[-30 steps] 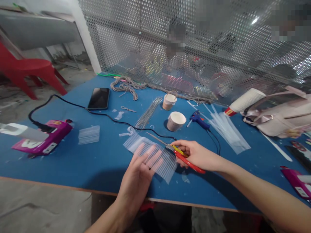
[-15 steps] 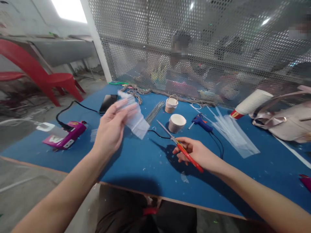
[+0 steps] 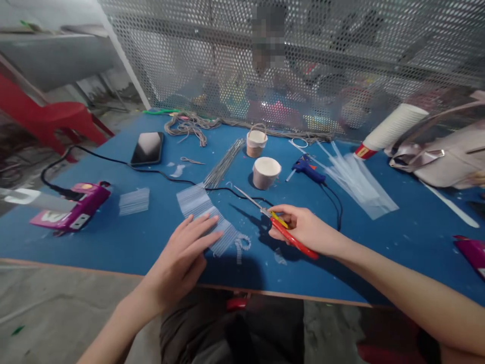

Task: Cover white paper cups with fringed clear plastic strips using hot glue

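Note:
Fingers outstretched, my left hand (image 3: 189,247) lies over a pale striped strip of fabric or paper (image 3: 195,201) on the blue table (image 3: 159,242). My right hand (image 3: 299,227) grips scissors (image 3: 290,237) with red and yellow handles; the blades point up and to the left, above the table. Beside the strip lies a small curled, ridged piece (image 3: 243,243). A scrap of clear film (image 3: 280,256) rests below the scissors. A smaller striped piece (image 3: 134,201) sits farther left. Beyond the strip is a bundle of thin grey wires (image 3: 226,164).
Two paper cups, a near one (image 3: 267,174) and a far one (image 3: 256,144), stand past the scissors. A blue glue gun (image 3: 308,169), translucent sheets (image 3: 364,189), stacked cups (image 3: 396,129) and a bag (image 3: 450,151) are rightward. Leftward are a phone (image 3: 147,148) and a purple power strip (image 3: 71,207).
My left hand has lowered the striped strip from the air onto the table and its fingers have spread out. The curled piece now shows. My right hand still holds the scissors; the view has tilted down.

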Tool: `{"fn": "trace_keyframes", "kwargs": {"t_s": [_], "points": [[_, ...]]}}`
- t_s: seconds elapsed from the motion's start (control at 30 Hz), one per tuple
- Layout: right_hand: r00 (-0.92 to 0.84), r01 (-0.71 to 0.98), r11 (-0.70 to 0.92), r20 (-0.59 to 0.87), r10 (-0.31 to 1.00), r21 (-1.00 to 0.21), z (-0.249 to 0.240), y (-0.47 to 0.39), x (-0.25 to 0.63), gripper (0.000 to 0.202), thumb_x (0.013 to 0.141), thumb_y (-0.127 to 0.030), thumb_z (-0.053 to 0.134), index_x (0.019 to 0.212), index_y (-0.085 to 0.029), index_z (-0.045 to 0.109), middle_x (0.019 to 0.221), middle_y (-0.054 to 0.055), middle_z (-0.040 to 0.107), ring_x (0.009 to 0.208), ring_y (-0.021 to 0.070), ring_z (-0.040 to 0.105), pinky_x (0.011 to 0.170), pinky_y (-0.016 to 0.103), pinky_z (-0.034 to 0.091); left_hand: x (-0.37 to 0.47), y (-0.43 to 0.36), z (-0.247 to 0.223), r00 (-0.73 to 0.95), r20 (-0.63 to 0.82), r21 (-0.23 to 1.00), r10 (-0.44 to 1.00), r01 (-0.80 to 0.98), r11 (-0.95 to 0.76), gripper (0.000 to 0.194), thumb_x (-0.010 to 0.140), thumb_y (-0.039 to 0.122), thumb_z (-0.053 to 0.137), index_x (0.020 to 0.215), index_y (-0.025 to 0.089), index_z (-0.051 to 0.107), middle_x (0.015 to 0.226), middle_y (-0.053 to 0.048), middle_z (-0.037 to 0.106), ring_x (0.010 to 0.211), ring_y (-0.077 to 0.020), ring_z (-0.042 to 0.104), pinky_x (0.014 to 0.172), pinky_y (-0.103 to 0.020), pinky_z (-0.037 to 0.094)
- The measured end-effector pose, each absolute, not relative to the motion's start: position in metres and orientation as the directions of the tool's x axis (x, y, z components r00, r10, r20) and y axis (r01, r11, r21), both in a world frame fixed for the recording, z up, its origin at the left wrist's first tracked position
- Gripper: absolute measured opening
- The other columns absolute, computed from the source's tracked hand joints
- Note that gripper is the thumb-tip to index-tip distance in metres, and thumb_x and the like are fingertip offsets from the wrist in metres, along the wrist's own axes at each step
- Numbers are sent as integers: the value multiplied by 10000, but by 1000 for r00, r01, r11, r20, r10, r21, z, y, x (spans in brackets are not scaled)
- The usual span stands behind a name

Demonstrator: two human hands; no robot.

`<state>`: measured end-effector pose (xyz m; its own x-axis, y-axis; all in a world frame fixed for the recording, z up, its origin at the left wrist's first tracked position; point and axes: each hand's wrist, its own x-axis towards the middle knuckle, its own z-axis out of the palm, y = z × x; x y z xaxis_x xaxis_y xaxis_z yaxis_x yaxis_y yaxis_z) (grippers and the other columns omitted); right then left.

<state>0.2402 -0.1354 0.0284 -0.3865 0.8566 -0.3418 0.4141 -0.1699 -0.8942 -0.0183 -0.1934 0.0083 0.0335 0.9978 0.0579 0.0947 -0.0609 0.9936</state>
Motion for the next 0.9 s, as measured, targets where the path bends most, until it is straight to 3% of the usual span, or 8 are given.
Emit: {"fn": "trace_keyframes", "kwargs": {"t_s": [0.1,0.27,0.37,0.47,0.63,0.7,0.8,0.9], "points": [[-407,509,32,-208,889,-860,25,-133,228,441,676,-328,723,1063,-177,575,841,26,658,732,153,600,680,282,465,-7,-213,13,-296,69,997,953,-13,-76,171,706,120,643,782,224,756,1014,-93,685,1081,-261,554,1046,-288,306],[-492,629,270,-104,864,-729,15,-136,197,398,701,-296,690,1067,-201,568,877,43,679,788,198,634,672,285,441,7,-238,7,-448,-7,999,894,-40,-12,135,745,113,621,719,189,730,752,-44,666,765,-175,583,771,-178,434],[-497,705,329,-107,861,-628,8,-137,186,345,728,-199,621,1068,-189,566,834,52,679,763,205,636,650,283,426,7,-246,0,-402,-150,983,903,-160,93,113,710,97,651,719,189,715,737,-26,685,706,-151,610,701,-176,466],[-461,697,282,-112,880,-659,6,-132,183,288,725,-188,613,1011,-180,580,840,56,688,760,195,643,660,279,441,7,-250,-5,-256,-349,897,902,-371,241,100,678,107,692,741,183,707,777,-28,713,705,-160,654,691,-212,508],[-490,587,301,-34,871,-752,18,-124,185,309,727,-191,610,1031,-163,567,907,63,699,821,183,652,730,281,472,18,-242,-2,116,-534,547,838,-708,446,195,769,211,639,925,103,683,939,-142,725,851,-229,690,782,-302,545],[-518,571,329,-19,855,-752,27,-124,188,329,730,-194,607,1055,-170,561,919,56,700,828,183,653,737,284,480,25,-233,3,174,-570,431,803,-769,473,290,840,289,565,1009,69,646,1049,-192,692,957,-251,669,830,-323,539],[-562,582,391,-5,827,-713,39,-130,192,348,730,-183,601,1077,-176,565,946,59,693,833,187,650,737,289,485,36,-218,8,126,-591,403,796,-810,427,264,876,284,520,1000,78,627,1064,-177,682,969,-226,661,815,-313,547],[-608,588,470,24,794,-658,47,-136,197,352,740,-202,601,1090,-179,571,959,63,681,824,183,642,732,287,487,43,-205,7,93,-501,491,860,-788,371,142,823,189,592,940,134,652,1018,-91,692,837,-170,665,660,-253,555]]}}
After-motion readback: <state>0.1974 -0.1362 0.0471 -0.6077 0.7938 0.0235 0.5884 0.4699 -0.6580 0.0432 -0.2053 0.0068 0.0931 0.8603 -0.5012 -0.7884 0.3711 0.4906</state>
